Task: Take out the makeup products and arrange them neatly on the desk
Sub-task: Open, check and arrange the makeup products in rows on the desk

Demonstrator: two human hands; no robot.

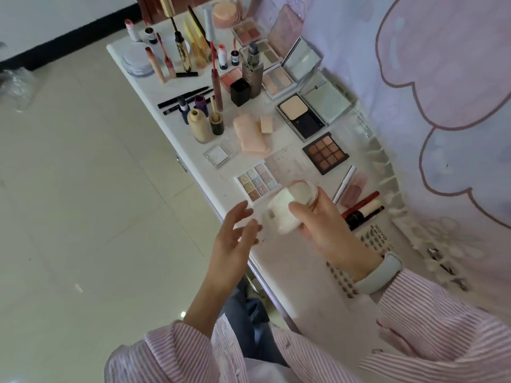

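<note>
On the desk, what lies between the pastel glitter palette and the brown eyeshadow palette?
In the head view, a pale, faintly patterned flat sheet lies between the pastel glitter palette and the brown eyeshadow palette.

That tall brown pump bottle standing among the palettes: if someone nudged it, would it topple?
Probably: the pump bottle stands tall on a narrow base. It would likely hit the open palettes beside it. Its square sides suggest it wouldn't roll.

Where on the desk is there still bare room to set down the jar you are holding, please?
Bare desk lies just below the right hand gripping the jar, between the near edge and the lash trays. A narrower strip runs along the front edge left of the pastel palette. The far end, around the standing lipsticks, is crowded.
</note>
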